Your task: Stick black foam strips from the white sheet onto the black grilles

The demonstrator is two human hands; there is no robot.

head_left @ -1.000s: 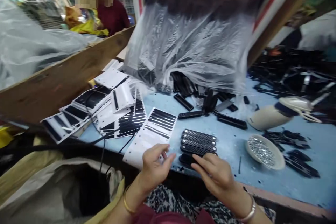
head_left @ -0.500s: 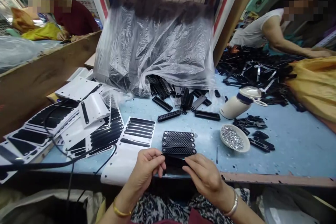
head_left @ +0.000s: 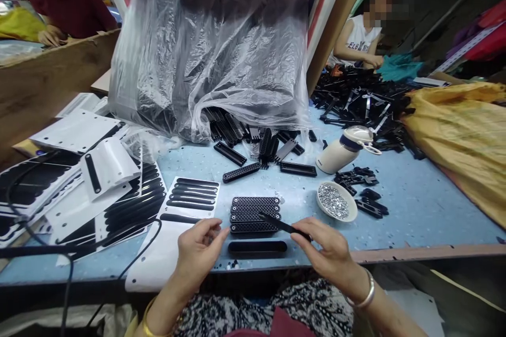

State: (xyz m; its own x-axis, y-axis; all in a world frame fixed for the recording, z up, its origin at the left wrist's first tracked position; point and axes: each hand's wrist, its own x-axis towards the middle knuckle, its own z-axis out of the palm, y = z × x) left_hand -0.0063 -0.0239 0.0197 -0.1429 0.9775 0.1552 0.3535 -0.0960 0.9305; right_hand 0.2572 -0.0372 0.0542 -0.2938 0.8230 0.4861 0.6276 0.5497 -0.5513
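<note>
On a pale blue desk (head_left: 430, 195) lie four textured black bars (head_left: 251, 217); the right hand (head_left: 330, 245) pinches a slim tapered black tool (head_left: 280, 223), the left hand (head_left: 198, 248) released.

One head-worn camera looks forward and down from close above a flat, speckled pale-blue worktop (head_left: 427, 195), bare left hand (head_left: 200, 249) near at seven o'clock, bare right hand (head_left: 329, 247) at five, crumpled translucent plastic sheeting (head_left: 245, 58) farther off at eleven.
</note>
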